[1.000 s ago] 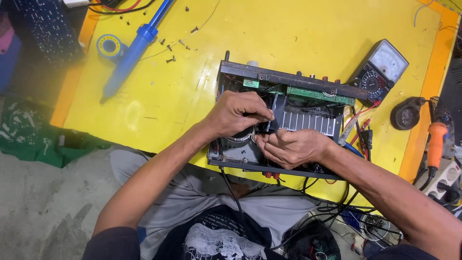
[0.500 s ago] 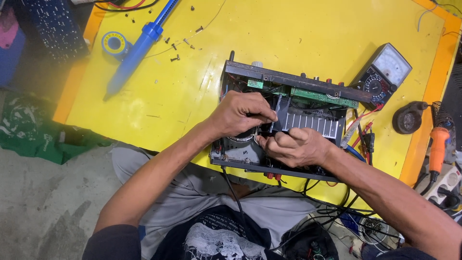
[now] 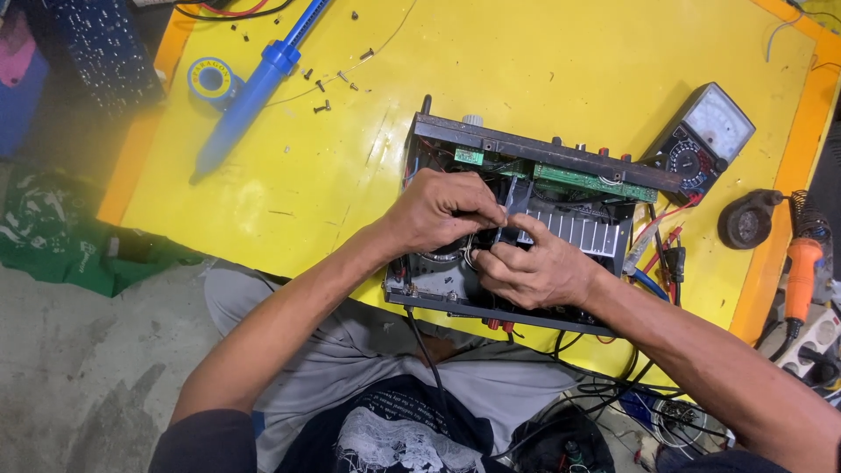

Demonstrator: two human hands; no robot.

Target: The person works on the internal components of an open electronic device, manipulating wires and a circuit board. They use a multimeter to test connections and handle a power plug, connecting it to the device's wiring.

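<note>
Several tools are laid out around an opened amplifier chassis point(image 3: 526, 236) on a yellow table point(image 3: 543, 61), and they are taken here from left to right. At about ten o'clock from the chassis, a roll of solder point(image 3: 210, 79) and a blue desoldering pump point(image 3: 254, 88) are parked well apart from the work, probably so that they stay within reach without crowding it. Loose screws point(image 3: 322, 107) are scattered near the pump, apparently set aside away from the table edge.

The chassis is placed near the table's front edge, close to the body, with its lid off so that the boards are exposed from above. The left hand point(image 3: 438, 210) is curled over the left part of the interior, its fingertips pinched together on something small; what is gripped cannot be told. The right hand point(image 3: 534, 267) is closed likewise just beside it, at about four o'clock from the left, thumb and forefinger meeting the left fingertips over a dark part next to the finned heat sink point(image 3: 574, 229). Both wrists appear rested on the chassis rim for steadiness.

At two o'clock, an analogue multimeter point(image 3: 705, 136) is propped against the chassis corner, dial upward for reading. Farther right, an orange-handled soldering iron point(image 3: 802, 276) is kept off the table's edge.
</note>
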